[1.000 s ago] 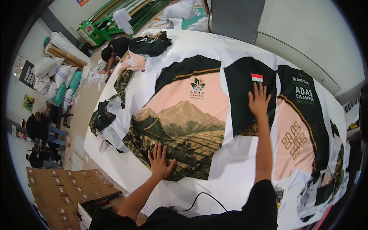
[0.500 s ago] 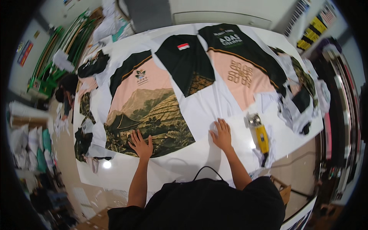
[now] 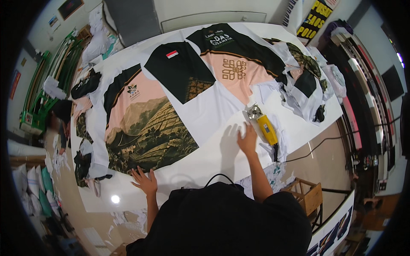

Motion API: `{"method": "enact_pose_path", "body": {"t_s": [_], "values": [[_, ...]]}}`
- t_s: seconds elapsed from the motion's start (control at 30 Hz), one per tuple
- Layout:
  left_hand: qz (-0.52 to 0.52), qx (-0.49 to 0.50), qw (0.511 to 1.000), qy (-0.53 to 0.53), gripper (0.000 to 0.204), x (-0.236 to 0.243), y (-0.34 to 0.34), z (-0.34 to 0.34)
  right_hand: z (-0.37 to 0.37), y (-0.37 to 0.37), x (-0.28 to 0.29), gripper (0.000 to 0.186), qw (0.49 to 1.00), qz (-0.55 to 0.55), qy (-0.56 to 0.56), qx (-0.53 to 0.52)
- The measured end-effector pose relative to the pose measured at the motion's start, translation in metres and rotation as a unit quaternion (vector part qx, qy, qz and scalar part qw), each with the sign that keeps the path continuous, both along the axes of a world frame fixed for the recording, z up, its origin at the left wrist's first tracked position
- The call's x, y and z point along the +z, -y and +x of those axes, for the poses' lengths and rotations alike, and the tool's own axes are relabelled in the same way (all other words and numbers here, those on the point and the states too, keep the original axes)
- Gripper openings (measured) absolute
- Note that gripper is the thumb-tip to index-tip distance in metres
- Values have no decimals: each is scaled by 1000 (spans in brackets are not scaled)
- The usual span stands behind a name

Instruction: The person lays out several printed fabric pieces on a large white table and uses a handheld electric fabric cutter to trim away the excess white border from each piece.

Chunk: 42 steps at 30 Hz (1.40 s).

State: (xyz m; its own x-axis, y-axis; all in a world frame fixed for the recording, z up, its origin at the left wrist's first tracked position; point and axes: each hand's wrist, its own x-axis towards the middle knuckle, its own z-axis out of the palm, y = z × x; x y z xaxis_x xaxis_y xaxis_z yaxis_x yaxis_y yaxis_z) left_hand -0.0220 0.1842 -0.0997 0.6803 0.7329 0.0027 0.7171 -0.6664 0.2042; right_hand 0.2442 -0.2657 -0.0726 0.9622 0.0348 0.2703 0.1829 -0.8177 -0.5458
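My left hand (image 3: 145, 181) lies with fingers spread at the bottom edge of a pink and dark green printed fabric panel (image 3: 149, 121), which shows a hill landscape. Close beside the yellow electric rotary fabric cutter (image 3: 267, 129) is my right hand (image 3: 247, 139), its fingers apart and nothing held. The cutter rests on the white table, its round metal blade head pointing away from me. Beyond the landscape panel lie a dark green sleeve piece (image 3: 175, 62) with a small red and white patch and another pink and green panel (image 3: 239, 53) with brown motifs.
Fabric scraps are heaped at the right (image 3: 305, 85) and left (image 3: 87, 85) ends of the white table (image 3: 209, 160). A black cord (image 3: 314, 149) runs from the cutter off to the right. A wooden stool (image 3: 305, 196) stands by the near right edge. Long rolls (image 3: 354, 102) line the right wall.
My left hand has slid off the landscape print to its lower edge. My right hand has come nearer the cutter. The whole view has shifted, so the table things appear further left.
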Motion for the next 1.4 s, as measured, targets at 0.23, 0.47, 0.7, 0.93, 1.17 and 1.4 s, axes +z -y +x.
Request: {"method": "enact_pose_path", "body": {"t_s": [0.23,0.47,0.7,0.93,1.17,1.4], "values": [[61,19,996,61,73,-21,15,-27,25,131,-10,56,976,-131,-17,-171],[54,44,994,81,73,-9,17,-27,63,169,-16,63,963,57,-260,-44],[75,39,990,110,71,-16,19,-31,58,160,-6,54,928,156,-336,-38],[84,32,990,105,70,-19,15,-28,27,123,54,46,832,288,-472,-49],[78,38,992,96,70,-25,16,-32,-25,77,58,42,863,239,-444,-7],[62,43,992,104,70,-13,15,-26,-77,11,71,51,906,136,-395,68]]}}
